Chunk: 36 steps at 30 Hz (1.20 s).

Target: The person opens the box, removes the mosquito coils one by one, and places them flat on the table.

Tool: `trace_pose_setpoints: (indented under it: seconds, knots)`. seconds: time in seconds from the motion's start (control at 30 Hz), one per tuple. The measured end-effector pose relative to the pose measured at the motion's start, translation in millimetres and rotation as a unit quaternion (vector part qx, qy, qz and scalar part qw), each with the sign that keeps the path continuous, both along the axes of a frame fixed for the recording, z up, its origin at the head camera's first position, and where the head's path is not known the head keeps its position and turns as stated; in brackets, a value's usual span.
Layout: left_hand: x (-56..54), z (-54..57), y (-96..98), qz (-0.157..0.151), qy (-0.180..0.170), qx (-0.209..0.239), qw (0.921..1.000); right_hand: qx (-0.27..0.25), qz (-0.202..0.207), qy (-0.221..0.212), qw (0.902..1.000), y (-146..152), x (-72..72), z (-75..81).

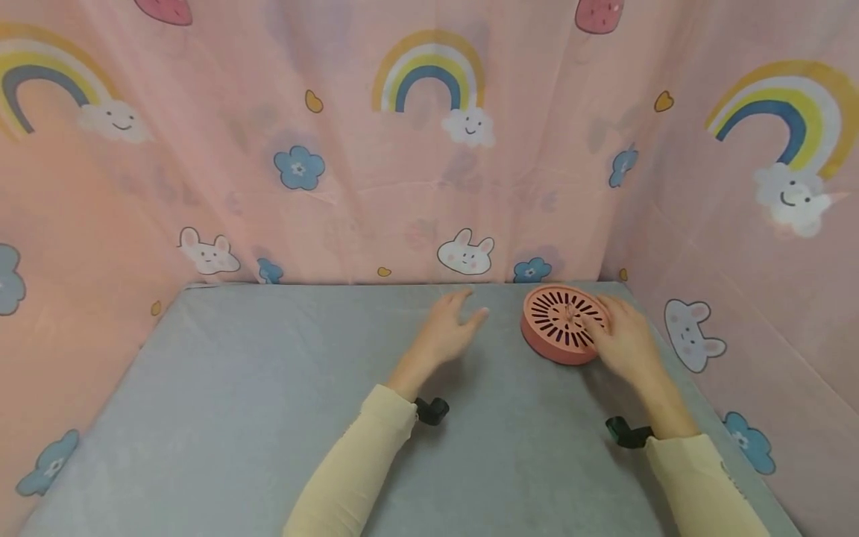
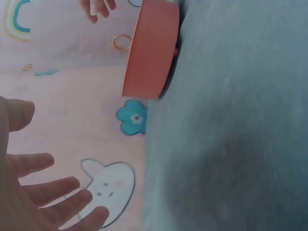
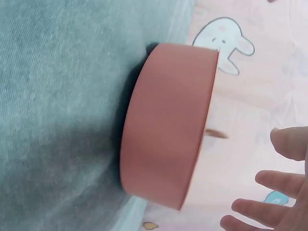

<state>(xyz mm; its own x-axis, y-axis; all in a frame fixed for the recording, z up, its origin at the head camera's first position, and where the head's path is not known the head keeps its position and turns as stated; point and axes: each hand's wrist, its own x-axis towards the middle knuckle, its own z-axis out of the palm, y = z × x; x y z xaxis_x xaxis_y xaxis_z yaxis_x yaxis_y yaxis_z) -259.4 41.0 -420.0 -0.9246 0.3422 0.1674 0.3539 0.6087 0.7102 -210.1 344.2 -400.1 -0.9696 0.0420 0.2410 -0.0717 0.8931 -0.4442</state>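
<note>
A round pink mosquito coil holder (image 1: 558, 319) with a slotted lid sits at the back right of the table. A small ring (image 2: 121, 42) stands up from the middle of its lid, and a little foot shows beneath it in the left wrist view. My right hand (image 1: 627, 339) is over its right edge, thumb above the lid; in the right wrist view the spread fingers (image 3: 279, 183) are apart from the holder's side wall (image 3: 166, 127). To the left of the holder, my left hand (image 1: 443, 328) hovers with its fingers spread and nothing in it.
Grey cloth covers the table (image 1: 235, 403). A pink curtain (image 1: 376, 179) with rainbows, rabbits and flowers stands along the back edge and both sides, close behind the holder. Each wrist wears a small black camera mount (image 1: 432, 411).
</note>
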Motion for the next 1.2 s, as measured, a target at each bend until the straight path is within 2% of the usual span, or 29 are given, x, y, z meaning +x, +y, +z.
trace_pose_setpoints:
  seconds: [0.17,0.6,0.83,1.0,1.2]
  knots:
    - [-3.5,-5.7,15.1,-0.019,-0.025,0.028,0.9991,-0.02,-0.019,-0.034,0.999,10,-1.7,-4.1]
    - [-10.2,-24.9,52.1,-0.038,-0.044,0.067,0.9961,-0.04,-0.046,-0.081,0.9948,29,-9.2,-18.1]
    - [-9.7,-39.1,71.4,-0.021,-0.074,0.093,0.9927,-0.047,-0.041,-0.093,0.9936,34,-18.6,-29.7]
    - [-8.3,-43.6,82.4,-0.01,-0.093,0.121,0.9882,-0.082,-0.037,-0.103,0.9906,35,-19.8,-37.3]
    - [-12.9,-49.0,94.6,-0.019,-0.1,0.139,0.985,-0.12,-0.044,-0.12,0.9845,35,-21.7,-43.4]
